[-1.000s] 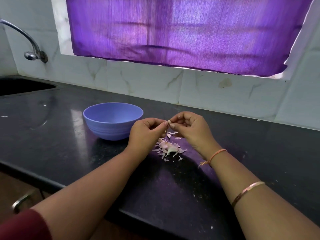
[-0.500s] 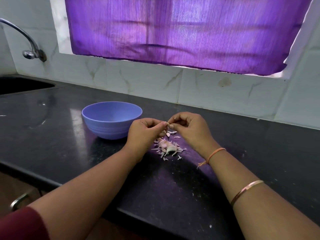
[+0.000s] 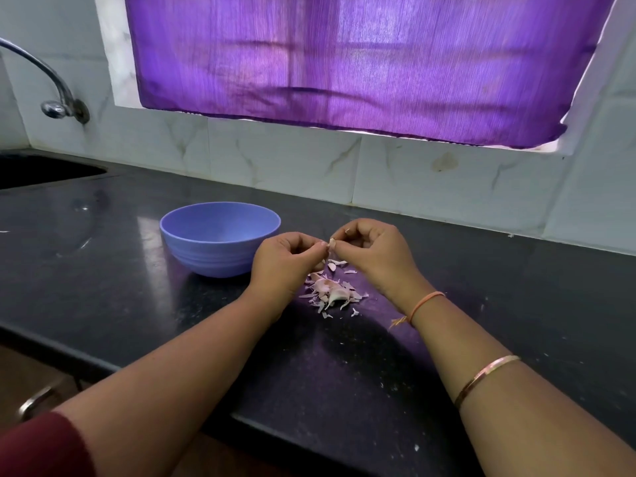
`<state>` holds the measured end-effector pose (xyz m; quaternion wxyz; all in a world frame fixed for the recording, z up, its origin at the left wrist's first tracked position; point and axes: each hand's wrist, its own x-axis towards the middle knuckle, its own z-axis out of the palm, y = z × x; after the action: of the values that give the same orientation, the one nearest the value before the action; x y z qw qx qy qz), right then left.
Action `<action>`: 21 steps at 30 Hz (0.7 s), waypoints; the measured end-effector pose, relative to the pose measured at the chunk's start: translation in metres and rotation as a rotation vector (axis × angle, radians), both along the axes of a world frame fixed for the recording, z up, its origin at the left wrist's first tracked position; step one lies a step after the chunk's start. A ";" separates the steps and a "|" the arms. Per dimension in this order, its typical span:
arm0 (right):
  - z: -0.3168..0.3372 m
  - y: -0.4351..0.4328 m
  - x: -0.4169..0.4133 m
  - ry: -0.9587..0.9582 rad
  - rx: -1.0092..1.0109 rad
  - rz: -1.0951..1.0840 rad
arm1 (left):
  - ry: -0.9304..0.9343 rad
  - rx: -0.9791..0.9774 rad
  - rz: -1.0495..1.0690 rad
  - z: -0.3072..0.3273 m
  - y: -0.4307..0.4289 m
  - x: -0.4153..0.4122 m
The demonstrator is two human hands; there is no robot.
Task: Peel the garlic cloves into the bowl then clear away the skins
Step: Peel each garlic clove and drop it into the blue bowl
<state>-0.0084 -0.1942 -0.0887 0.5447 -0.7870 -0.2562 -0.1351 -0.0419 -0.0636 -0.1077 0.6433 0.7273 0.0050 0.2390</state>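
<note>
A small garlic clove (image 3: 332,243) is pinched between my left hand (image 3: 285,263) and my right hand (image 3: 373,253), held above the black counter. Both hands have their fingers curled round it, fingertips meeting in the middle. Directly below lies a pile of pale garlic skins (image 3: 330,290) with an unpeeled clove (image 3: 335,295) among them. A blue bowl (image 3: 192,235) stands just left of my left hand; its visible inside looks bare.
The black counter (image 3: 103,270) runs to a front edge near me, with a drawer handle (image 3: 32,404) below. A sink (image 3: 41,172) and tap (image 3: 55,98) sit at the far left. White tiled wall and a purple curtain (image 3: 344,63) stand behind.
Both hands stay together over the skins, working the same clove with small finger movements. Nothing else has moved.
</note>
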 end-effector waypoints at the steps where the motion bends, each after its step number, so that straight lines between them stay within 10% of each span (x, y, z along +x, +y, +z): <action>1: 0.001 0.000 -0.001 0.020 0.041 0.016 | 0.001 0.003 0.001 0.000 0.000 0.000; 7: 0.009 -0.004 -0.002 0.154 0.322 0.083 | 0.035 0.013 0.023 -0.001 0.000 0.001; 21: -0.001 -0.004 0.003 0.045 0.012 0.015 | 0.008 -0.072 -0.074 0.004 -0.003 -0.007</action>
<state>-0.0053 -0.1982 -0.0895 0.5559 -0.7848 -0.2488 -0.1147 -0.0486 -0.0666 -0.1033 0.6774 0.7044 -0.0109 0.2117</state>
